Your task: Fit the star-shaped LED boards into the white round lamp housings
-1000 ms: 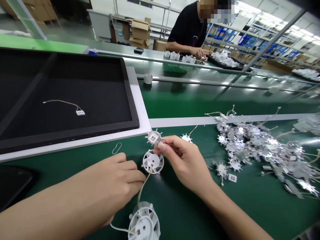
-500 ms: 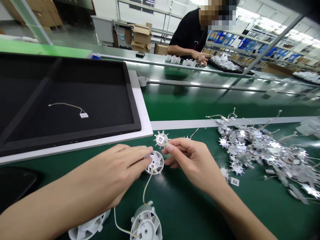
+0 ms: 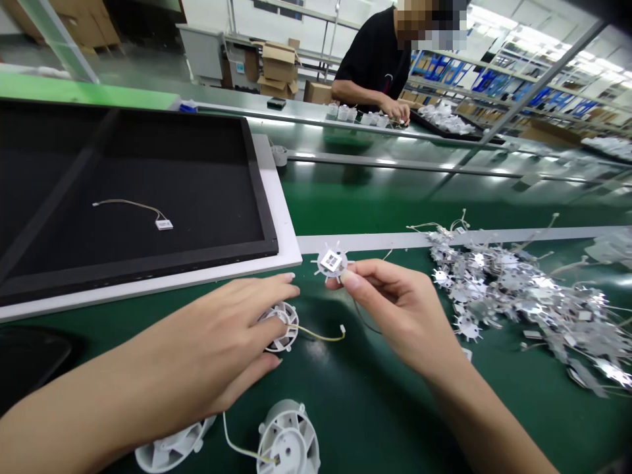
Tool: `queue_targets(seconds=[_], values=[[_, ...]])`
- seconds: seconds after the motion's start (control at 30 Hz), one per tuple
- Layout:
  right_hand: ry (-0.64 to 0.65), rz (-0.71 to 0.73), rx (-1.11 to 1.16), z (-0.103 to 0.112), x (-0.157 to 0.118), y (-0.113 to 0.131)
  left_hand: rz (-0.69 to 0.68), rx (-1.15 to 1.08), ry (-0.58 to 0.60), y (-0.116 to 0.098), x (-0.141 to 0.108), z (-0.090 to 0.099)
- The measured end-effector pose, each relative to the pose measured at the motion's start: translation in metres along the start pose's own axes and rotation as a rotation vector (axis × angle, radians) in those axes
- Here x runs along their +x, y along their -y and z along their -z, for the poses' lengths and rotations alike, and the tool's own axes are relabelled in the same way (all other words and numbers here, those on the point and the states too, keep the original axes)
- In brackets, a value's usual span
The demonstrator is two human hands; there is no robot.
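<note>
head view: the work surface is a green bench (image 3: 360,401), with a white strip (image 3: 380,241) running across it. at left a black tray (image 3: 269,243) rests on a white board (image 3: 290,249); inside lies a small white tag (image 3: 164,224) with a thin wire. at right sits a tangled heap of metal discs (image 3: 518,289), wires poking out. beyond the bench: a co-worker (image 3: 372,56) in a dark shirt, hands down at a row of small white parts (image 3: 342,113); cardboard boxes (image 3: 279,62) and shelving with blue items (image 3: 486,80) behind.

right hand (image 3: 395,306): pinching one spiked disc (image 3: 330,261) by its edge between thumb and fingers, the square code label facing up. the disc is ahead of both hands, at the right fingertips, apart from the left hand (image 3: 237,339).

left hand: fingers spread over and around a small white fan (image 3: 291,337); cannot tell whether it grips. the fan's yellowish cable (image 3: 320,338) trails right to a plug. disc and fan are apart, the disc up and to the right. nearer, a second fan (image 3: 292,438) lies on the bench; a third fan (image 3: 170,451) is partly hidden under the left forearm.
</note>
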State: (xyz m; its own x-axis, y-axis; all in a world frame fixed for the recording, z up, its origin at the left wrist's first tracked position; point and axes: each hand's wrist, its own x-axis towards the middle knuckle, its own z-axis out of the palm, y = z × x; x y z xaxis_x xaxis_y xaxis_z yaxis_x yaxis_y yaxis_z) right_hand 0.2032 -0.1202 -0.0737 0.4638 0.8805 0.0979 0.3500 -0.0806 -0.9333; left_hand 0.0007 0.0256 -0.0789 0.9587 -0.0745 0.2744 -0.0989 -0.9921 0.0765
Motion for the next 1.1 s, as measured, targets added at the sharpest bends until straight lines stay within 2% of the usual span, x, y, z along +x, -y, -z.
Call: queue_targets(seconds=[0.13, 0.27, 0.37, 0.43, 0.5, 0.57, 0.67, 0.73, 0.9, 1.1], values=[[-0.066, 0.05, -0.058, 0.008, -0.004, 0.006, 0.093, -0.211, 0.042, -0.001, -0.004, -0.006], [-0.157, 0.151, -0.12, 0.015, -0.011, 0.013, 0.195, -0.19, -0.036, -0.001, -0.003, -0.006], [-0.124, 0.205, -0.09, 0.013, -0.016, 0.018, 0.241, -0.148, -0.129, -0.001, -0.002, 0.003], [-0.039, 0.214, -0.028, 0.008, -0.021, 0.022, 0.225, -0.162, -0.176, -0.003, -0.001, 0.009], [0.091, 0.167, 0.07, 0.0, -0.025, 0.027, 0.175, -0.189, -0.201, -0.006, 0.0, 0.012], [0.229, 0.059, 0.184, -0.008, -0.029, 0.029, 0.106, -0.196, -0.189, -0.007, 0.002, 0.013], [0.336, -0.117, 0.307, -0.017, -0.029, 0.028, 0.013, -0.143, -0.143, -0.004, 0.003, 0.012], [0.337, -0.157, 0.301, -0.02, -0.026, 0.023, 0.008, -0.113, -0.099, 0.001, 0.003, 0.011], [0.287, -0.136, 0.128, -0.023, -0.014, 0.012, 0.066, -0.083, -0.007, 0.009, 0.0, 0.006], [0.31, -0.229, 0.084, -0.025, -0.011, 0.004, 0.1, -0.064, -0.015, 0.006, 0.0, -0.002]])
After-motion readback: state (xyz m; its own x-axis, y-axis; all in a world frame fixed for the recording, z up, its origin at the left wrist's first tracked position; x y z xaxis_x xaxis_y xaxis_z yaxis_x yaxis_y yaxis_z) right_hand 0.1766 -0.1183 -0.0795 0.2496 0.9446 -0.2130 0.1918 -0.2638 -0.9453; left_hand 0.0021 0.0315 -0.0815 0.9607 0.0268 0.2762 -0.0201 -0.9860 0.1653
